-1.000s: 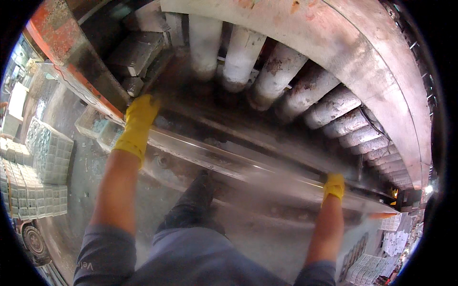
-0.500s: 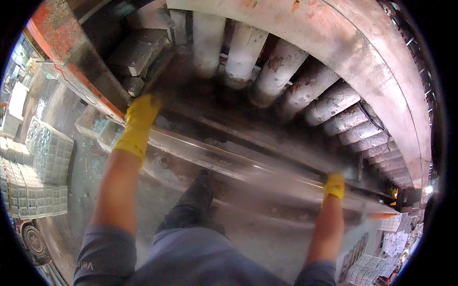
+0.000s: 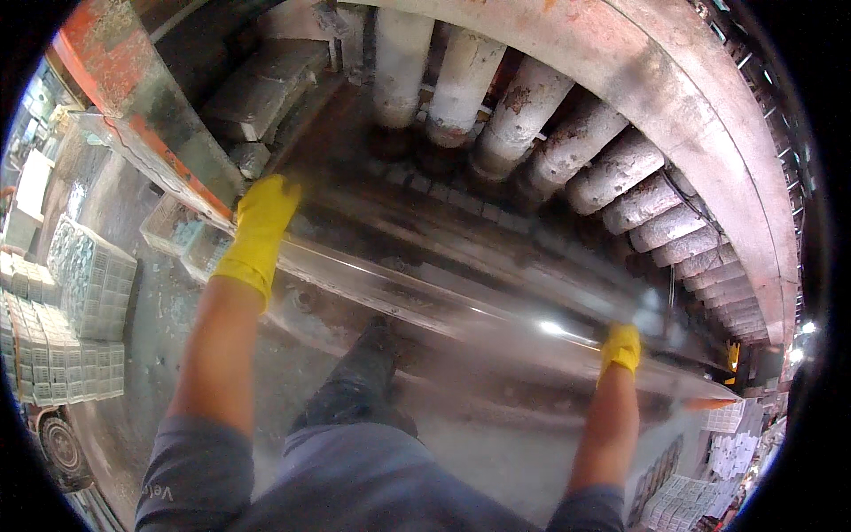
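Note:
Both my hands wear yellow rubber gloves and stand far apart along the front of a big machine. My left hand (image 3: 266, 217) is closed over the left end of a long dark metal bar (image 3: 399, 229), beside an orange-edged frame post. My right hand (image 3: 621, 348) is closed at the same bar's right part, its fingertips hidden behind the glove. Between my arms and the bar runs a shiny wet metal front edge (image 3: 390, 282). Behind the bar, a row of small pale blocks (image 3: 470, 202) lies under thick upright grey cylinders (image 3: 461, 84). Mist blurs the middle.
A broad curved beam (image 3: 620, 53) arches over the cylinders. At the left, white plastic crates (image 3: 89, 275) are stacked on the floor near a wheel (image 3: 62, 445). More pale crates (image 3: 683, 502) stand at the lower right. A grey metal block (image 3: 266, 89) sits behind the left post.
The cylinders' lower ends sit slightly higher, and the row of pale blocks beneath them now shows more clearly. A bright glint appears on the front edge near my right hand. Both hands hold almost still.

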### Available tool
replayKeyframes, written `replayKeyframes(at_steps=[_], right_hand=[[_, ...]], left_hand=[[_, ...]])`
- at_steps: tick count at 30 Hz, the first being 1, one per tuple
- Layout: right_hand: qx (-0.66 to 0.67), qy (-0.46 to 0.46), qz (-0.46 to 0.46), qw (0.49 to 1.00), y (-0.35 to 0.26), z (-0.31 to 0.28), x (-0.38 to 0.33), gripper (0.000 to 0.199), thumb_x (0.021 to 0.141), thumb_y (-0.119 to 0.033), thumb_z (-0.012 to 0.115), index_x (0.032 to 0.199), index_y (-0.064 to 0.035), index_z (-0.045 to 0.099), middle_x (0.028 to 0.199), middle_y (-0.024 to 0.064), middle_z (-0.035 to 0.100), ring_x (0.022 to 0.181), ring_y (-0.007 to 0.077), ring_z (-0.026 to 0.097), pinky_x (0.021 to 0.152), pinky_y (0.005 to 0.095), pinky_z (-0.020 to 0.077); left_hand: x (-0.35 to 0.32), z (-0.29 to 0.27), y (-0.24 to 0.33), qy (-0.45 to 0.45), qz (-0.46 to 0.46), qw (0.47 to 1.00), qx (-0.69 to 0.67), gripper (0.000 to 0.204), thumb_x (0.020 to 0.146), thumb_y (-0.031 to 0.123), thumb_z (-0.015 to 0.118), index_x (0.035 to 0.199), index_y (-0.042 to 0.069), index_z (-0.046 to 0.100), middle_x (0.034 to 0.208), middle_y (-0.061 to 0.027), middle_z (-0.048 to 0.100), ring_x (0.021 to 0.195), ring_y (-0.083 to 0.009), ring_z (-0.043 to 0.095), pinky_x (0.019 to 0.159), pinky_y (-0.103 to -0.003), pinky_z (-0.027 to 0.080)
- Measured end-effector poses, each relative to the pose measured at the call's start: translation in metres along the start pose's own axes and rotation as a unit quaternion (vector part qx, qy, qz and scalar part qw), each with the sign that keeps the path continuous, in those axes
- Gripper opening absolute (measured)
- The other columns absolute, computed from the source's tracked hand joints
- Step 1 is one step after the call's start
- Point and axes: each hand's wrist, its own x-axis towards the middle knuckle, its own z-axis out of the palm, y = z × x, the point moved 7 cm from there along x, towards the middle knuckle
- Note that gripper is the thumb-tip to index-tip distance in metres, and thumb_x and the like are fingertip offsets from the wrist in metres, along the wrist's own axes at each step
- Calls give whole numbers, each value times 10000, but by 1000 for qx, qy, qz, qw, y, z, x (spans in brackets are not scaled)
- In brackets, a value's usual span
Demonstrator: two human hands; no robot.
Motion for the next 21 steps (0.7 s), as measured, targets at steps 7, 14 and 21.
replayKeyframes(at_steps=[7, 14, 21], right_hand=[[60, -25, 75, 995, 33, 18, -9, 514, 968, -451, 585, 1229, -16, 671, 1284, 254, 656, 1214, 448, 609, 984, 498, 494], [83, -11, 81, 993, 24, 3, -40, 519, 951, -436, 620, 1209, 12, 661, 1277, 266, 664, 1187, 441, 631, 955, 494, 516], [94, 9, 33, 995, 50, 32, -55, 485, 952, -400, 642, 1205, 14, 650, 1213, 247, 691, 1063, 404, 699, 841, 471, 585]], left_hand=[[-11, 3, -6, -88, -14, 996, -5, 522, 943, 500, 552, 1262, 104, 672, 1337, -151, 656, 1254, -365, 600, 1044, -493, 465], [-27, -8, -13, -80, -17, 996, -20, 499, 928, 487, 572, 1220, 100, 692, 1293, -157, 679, 1218, -372, 619, 1030, -485, 472], [-47, -12, -25, -71, -7, 997, -18, 498, 918, 483, 588, 1207, 95, 705, 1271, -161, 690, 1200, -367, 630, 1015, -473, 482]])
